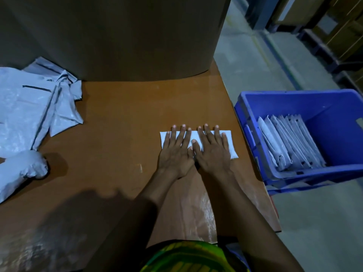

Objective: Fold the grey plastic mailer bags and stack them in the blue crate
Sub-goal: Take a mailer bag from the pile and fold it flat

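A folded grey mailer bag lies flat on the brown table, near its right edge. My left hand and my right hand press on it side by side, palms down, fingers straight and spread. Only the bag's ends and far edge show around them. The blue crate stands to the right of the table, lower than the tabletop. Several folded grey bags stand on edge in a row inside it. A loose pile of unfolded grey mailer bags lies at the table's left.
A large brown cardboard box stands at the back of the table. Grey concrete floor runs along the right side. Dark racking with cartons fills the far right corner.
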Action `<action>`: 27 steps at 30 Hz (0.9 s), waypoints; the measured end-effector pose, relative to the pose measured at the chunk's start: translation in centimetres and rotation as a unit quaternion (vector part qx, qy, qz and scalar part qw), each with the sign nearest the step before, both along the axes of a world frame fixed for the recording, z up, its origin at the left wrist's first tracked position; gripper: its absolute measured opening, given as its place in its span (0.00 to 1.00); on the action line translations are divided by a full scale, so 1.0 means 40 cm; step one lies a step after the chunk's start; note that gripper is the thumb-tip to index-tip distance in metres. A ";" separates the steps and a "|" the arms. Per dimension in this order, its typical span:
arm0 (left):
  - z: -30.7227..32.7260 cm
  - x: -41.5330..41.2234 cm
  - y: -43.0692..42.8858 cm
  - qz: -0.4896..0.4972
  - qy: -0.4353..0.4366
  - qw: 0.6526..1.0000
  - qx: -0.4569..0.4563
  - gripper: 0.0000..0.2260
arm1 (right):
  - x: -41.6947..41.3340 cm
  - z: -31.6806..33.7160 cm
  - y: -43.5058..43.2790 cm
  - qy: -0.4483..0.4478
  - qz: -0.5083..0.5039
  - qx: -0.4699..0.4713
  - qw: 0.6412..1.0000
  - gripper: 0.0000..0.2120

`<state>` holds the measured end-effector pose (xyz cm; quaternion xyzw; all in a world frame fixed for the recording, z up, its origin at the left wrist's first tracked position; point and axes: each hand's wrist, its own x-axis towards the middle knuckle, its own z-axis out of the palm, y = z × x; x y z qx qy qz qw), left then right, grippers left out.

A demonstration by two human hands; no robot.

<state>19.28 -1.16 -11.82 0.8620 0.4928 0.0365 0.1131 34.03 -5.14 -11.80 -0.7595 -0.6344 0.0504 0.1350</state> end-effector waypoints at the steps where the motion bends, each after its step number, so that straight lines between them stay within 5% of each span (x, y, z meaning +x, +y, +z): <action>1: 0.006 0.005 0.013 0.001 0.010 1.000 -0.009 0.35 | 0.003 0.003 0.013 0.003 0.001 -0.003 1.000 0.32; 20: -0.017 -0.005 -0.001 0.005 -0.022 1.000 0.021 0.31 | -0.004 0.001 0.007 -0.012 -0.015 -0.019 1.000 0.31; 27: -0.038 -0.018 0.002 -0.002 -0.040 0.997 0.064 0.28 | 0.054 0.046 0.005 -0.009 0.050 -0.042 0.998 0.32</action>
